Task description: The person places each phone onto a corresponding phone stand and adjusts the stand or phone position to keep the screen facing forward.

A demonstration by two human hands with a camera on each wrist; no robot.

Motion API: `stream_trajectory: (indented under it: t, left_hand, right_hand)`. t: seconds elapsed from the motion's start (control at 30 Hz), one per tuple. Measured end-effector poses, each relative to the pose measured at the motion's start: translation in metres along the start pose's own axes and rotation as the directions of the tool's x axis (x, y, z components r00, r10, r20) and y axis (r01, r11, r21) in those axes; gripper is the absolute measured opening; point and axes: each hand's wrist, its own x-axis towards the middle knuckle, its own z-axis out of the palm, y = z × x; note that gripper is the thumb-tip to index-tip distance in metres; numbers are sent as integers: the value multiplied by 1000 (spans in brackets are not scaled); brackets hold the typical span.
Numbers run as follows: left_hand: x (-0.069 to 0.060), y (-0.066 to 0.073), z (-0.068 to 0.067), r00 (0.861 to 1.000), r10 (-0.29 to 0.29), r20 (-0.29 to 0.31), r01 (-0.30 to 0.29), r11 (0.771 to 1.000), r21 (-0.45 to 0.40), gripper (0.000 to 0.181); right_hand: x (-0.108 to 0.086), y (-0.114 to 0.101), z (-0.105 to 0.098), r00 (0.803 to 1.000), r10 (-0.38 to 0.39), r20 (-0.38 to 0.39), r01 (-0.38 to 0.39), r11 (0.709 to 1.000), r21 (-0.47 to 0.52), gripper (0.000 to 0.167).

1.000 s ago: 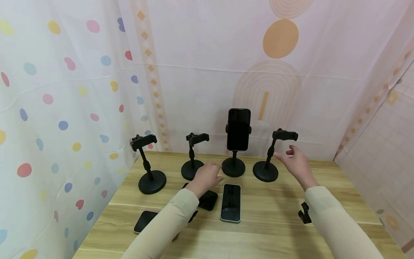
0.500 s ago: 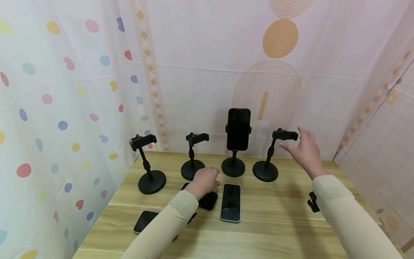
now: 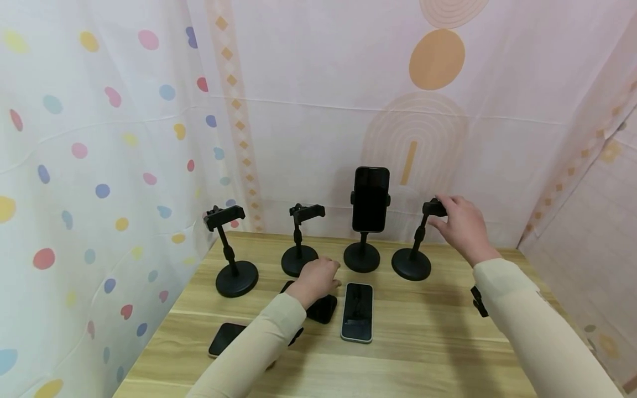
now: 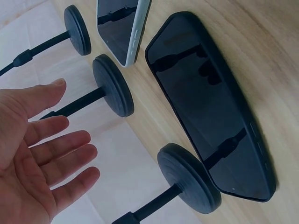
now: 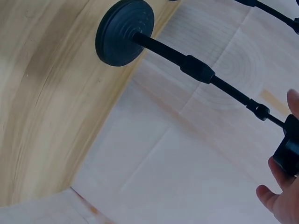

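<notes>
My right hand (image 3: 465, 231) grips the clamp (image 3: 433, 208) at the top of the far-right black phone stand (image 3: 411, 266). In the right wrist view, its thumb and fingers lie on either side of the clamp (image 5: 288, 149), partly cut off by the frame edge. My left hand (image 3: 316, 281) hovers over a black phone (image 3: 323, 309) on the table, holding nothing. The left wrist view shows its fingers loosely bent, apart from the black phone (image 4: 205, 107). To the right of that hand lies a phone with a pale edge (image 3: 357, 313).
Another phone stand (image 3: 361, 257) holds an upright phone (image 3: 371, 199). Two more stands, one at far left (image 3: 236, 278) and one left of centre (image 3: 299, 261), have bare clamps. A phone (image 3: 226, 338) lies partly under my left sleeve on the wooden table (image 3: 408, 354). Patterned curtains (image 3: 298, 127) hang behind.
My right hand has risen beside the far-right stand, spread its fingers, then moved left onto the clamp. My left hand has shifted slightly and stays over the black phone.
</notes>
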Motion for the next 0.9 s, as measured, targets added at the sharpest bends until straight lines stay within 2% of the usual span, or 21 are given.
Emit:
stream_trajectory:
  t: [0.37, 0.63, 0.9]
  left_hand:
    - [-2, -1, 1, 1000, 12, -7, -12, 1000, 15, 35]
    - [-5, -1, 2, 1000, 15, -5, -15, 1000, 19, 34]
    - [-5, -2, 4, 1000, 11, -6, -11, 1000, 1, 35]
  right_hand:
    - [6, -9, 4, 999, -16, -39, 10, 991, -137, 42]
    - [9, -17, 7, 999, 29, -31, -34, 984, -174, 43]
    - [12, -21, 7, 999, 41, -23, -45, 976, -214, 41]
